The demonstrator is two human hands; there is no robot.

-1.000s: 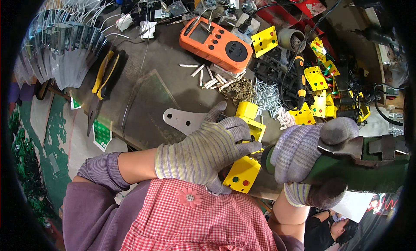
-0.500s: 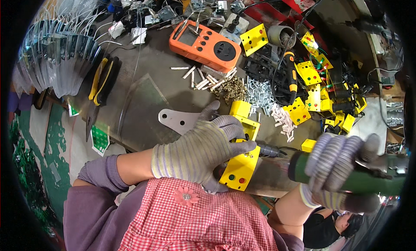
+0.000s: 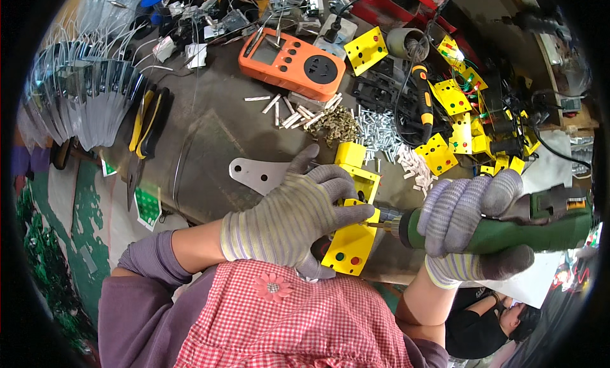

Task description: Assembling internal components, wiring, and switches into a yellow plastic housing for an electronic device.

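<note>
My gloved left hand point(image 3: 286, 219) grips a yellow metal housing point(image 3: 351, 246) at the bench's near edge, its forefinger lying across the top. A green and a red round part show on the housing's near face. Closed around a green electric screwdriver point(image 3: 546, 233) is my gloved right hand point(image 3: 467, 215). The tool lies nearly level, and its bit points left at the housing's side, close by my left forefinger. Whether the bit sits on a screw is too small to tell. A pale metal plate with holes point(image 3: 250, 172) lies partly under my left hand.
Farther back are loose screws point(image 3: 378, 130), brass-coloured bits point(image 3: 337, 127), small white tubes point(image 3: 416, 168) and an orange meter point(image 3: 292, 66). Yellow-handled pliers point(image 3: 149, 123) hang over the left edge beside bundled wires point(image 3: 89, 95). Wired yellow housings point(image 3: 451, 96) crowd the right. Another person point(image 3: 476, 330) sits at lower right.
My right hand has brought the electric screwdriver left and slightly up, so its bit now reaches the yellow housing. My left hand keeps its hold. The view has shifted slightly.
</note>
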